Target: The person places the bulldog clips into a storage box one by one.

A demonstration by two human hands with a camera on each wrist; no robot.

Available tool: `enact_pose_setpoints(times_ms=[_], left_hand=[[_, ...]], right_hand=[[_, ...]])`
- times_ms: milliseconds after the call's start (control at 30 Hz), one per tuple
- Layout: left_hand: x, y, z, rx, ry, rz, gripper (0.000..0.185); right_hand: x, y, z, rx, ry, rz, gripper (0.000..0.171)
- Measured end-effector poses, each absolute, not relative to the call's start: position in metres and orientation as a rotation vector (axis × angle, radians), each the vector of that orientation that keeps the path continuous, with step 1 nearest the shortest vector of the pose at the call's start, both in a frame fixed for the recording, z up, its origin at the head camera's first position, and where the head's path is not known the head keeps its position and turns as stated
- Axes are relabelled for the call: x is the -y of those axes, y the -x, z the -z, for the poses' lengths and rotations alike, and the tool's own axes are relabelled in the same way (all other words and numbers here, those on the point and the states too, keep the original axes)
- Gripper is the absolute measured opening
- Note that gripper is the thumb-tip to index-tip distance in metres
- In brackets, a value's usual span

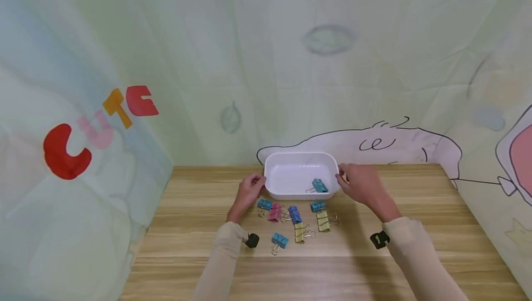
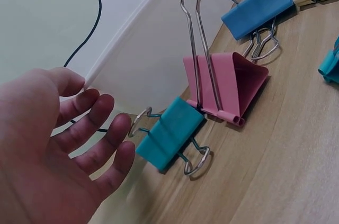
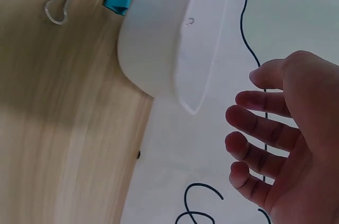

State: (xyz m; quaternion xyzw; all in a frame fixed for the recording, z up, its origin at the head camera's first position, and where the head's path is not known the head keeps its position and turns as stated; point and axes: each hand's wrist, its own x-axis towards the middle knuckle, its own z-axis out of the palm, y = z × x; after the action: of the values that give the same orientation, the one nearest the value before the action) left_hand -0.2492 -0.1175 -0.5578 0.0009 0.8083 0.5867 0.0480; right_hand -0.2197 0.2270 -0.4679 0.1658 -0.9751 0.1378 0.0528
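Note:
A white plastic tray (image 1: 291,196) stands at the table's back edge with a teal binder clip (image 1: 319,185) inside, near its right end. At the tray's left end, my left hand (image 1: 248,192) pinches the rim between thumb and forefinger; the other fingers are loosely bent. My right hand (image 3: 302,134) is beside the right end, fingers loosely curved, with a gap to the tray in the right wrist view. Near the left fingers lie a teal binder clip (image 2: 170,133) and a pink binder clip (image 2: 225,83). A blue binder clip (image 2: 258,9) lies beyond them.
In front of the tray, yellow binder clips (image 1: 323,221) lie by another teal clip (image 1: 317,206). A light blue clip (image 1: 280,240) lies closer to me on the wooden table (image 1: 183,241). A printed curtain (image 1: 270,84) hangs right behind the table.

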Motion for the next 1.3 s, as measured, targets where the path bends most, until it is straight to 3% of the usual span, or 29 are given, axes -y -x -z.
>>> enact_pose_setpoints(times_ms=[700, 1300], left_hand=[[0.118, 0.252, 0.562, -2.435, 0.004, -1.808, 0.03], [0.116, 0.249, 0.561, -2.45, -0.002, -1.804, 0.03]], right_hand=[[-0.218, 0.162, 0.52, 3.121, -0.438, -0.676, 0.023], [-0.212, 0.146, 0.54, 3.073, -0.373, -0.833, 0.026]])
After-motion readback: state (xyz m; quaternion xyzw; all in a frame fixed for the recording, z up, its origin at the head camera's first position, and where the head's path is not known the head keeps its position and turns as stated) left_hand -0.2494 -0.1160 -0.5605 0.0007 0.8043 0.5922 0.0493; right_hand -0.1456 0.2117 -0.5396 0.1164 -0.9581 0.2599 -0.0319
